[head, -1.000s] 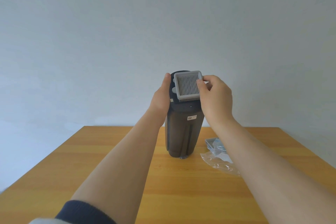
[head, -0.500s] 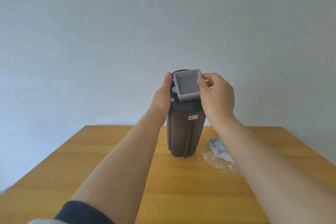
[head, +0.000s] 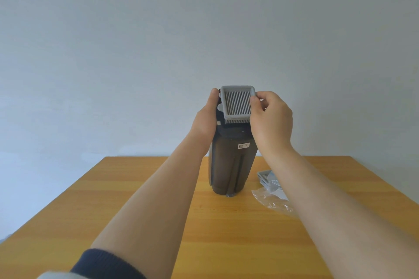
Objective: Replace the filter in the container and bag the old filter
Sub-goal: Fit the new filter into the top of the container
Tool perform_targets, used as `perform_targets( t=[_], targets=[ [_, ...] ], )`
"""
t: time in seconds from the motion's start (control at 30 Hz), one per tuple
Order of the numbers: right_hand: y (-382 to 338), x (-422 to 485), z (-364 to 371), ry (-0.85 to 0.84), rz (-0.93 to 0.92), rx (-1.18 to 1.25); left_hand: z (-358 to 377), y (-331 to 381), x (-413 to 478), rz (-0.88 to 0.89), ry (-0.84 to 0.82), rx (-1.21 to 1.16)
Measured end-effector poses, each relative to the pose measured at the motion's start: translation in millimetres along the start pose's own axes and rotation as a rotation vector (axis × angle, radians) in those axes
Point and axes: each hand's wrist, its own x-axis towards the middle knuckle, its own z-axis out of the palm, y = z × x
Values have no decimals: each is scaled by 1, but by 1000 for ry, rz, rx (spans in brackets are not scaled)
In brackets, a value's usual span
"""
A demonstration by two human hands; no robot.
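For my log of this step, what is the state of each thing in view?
Container: upright on the table, gripped by left hand.
Grey filter: at container's top, tilted, pinched by right hand.
Second filter: lying on table, partly hidden.
Plastic bag: lying crumpled on table.

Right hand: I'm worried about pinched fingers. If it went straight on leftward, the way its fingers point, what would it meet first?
The right hand pinches the filter; beyond it, probably the left hand, gripping the container near its top, though depth is unclear.
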Motion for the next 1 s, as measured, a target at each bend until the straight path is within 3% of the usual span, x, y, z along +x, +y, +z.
perform_targets(
  t=[0.7,0.9,1.0],
  targets=[
    [13,1,-1,32,-93,-149,4,1,1,-50,-19,-20],
    [20,2,4,27,4,26,3,1,4,-54,-26,2],
    [25,1,7,-97,134,153,2,1,5,-50,-23,8]
  ],
)
